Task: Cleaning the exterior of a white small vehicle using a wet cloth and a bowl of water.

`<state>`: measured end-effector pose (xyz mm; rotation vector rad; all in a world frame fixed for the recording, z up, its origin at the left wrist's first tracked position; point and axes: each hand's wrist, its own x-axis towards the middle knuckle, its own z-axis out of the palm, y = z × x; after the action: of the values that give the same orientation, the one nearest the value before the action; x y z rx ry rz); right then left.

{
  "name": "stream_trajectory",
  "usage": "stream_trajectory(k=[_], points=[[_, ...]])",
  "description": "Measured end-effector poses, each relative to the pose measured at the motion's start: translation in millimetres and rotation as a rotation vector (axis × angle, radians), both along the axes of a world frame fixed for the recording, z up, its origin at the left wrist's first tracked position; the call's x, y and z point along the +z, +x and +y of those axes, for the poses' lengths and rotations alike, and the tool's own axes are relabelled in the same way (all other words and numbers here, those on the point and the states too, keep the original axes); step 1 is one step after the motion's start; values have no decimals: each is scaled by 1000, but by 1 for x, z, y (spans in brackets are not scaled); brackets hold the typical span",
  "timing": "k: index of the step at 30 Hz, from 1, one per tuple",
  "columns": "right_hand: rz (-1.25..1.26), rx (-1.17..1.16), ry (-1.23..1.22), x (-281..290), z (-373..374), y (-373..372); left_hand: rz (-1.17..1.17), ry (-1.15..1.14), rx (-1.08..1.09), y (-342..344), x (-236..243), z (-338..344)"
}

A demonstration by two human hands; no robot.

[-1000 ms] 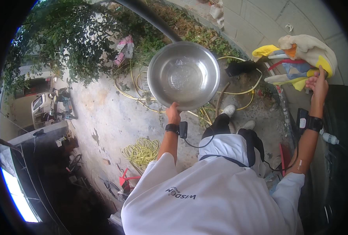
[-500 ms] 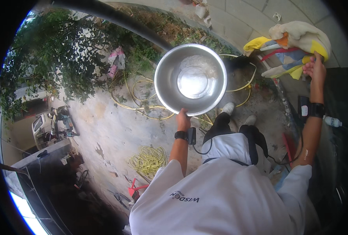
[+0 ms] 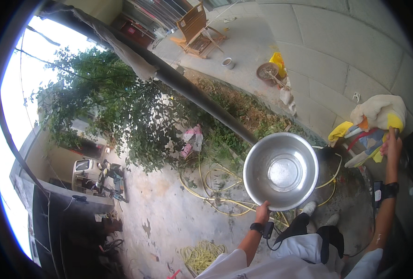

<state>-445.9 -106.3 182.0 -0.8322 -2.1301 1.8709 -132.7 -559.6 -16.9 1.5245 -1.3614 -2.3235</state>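
A round steel basin (image 3: 282,151) is held out over the yard, its inside shiny and perhaps wet at the bottom. My left hand (image 3: 262,212) is closed on the basin's near rim. At the right, my right hand (image 3: 389,146) grips a loose bundle of cloths (image 3: 374,116) in cream, yellow, grey-blue and red, which hangs near the block wall. Black devices with cables are strapped to both my wrists.
A dark pole (image 3: 192,95) slants behind the basin. Leafy branches (image 3: 99,97), yellow hoses (image 3: 215,186) and coiled rope (image 3: 201,255) lie around the concrete yard. Beyond are a wooden chair (image 3: 192,32), a bowl (image 3: 267,72) and a parked scooter (image 3: 111,181).
The view has tilted upward, so more of the yard, sky and chair shows and my hands appear lower and farther right. Both hands keep their holds.
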Motion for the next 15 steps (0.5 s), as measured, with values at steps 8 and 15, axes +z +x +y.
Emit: stream_trajectory(k=[8,15], points=[[-80,30,14,-13,3,2,56,173,89,33,-22,5],[-78,35,13,-9,8,13,-90,-62,71,27,-6,-17]])
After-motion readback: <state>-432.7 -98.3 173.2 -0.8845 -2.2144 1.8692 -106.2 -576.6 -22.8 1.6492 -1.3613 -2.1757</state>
